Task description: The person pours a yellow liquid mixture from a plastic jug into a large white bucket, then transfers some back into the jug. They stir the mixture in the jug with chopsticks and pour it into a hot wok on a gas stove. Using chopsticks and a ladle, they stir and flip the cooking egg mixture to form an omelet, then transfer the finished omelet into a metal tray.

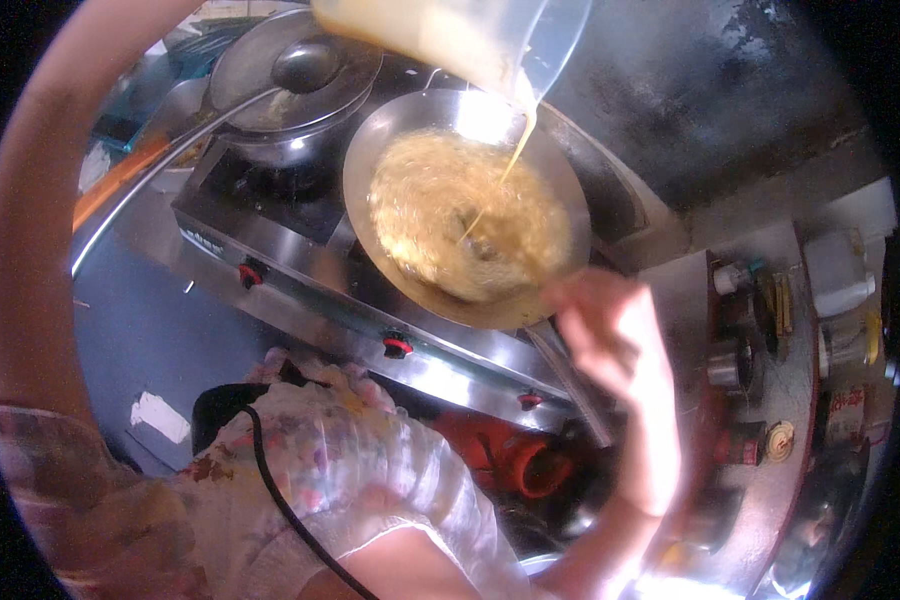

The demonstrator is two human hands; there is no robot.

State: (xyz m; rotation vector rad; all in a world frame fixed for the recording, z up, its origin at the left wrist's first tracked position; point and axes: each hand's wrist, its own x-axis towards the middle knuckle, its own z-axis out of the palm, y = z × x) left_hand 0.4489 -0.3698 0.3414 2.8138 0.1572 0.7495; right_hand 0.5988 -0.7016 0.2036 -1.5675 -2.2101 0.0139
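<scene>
My right hand (604, 326), blurred by motion, is closed around a thin utensil (531, 255) at the near right rim of a metal wok (360, 176). The utensil's far end is in swirling, foaming golden liquid (427, 172). My left hand is out of view; its raised arm runs up the left side. Above the wok's far side, a tilted translucent plastic container (450, 37) holds pale yellow liquid. A thin stream (523, 139) falls from its lip into the swirl. What holds the container is beyond the top edge.
The wok stands on a steel gas stove (300, 289) with red-ringed knobs (397, 345). At the left burner is a lidded pot (289, 146), with a long-handled ladle (307, 67) over it. Shelves (769, 517) with jars and containers line the right. An orange-red object (510, 457) sits below the stove.
</scene>
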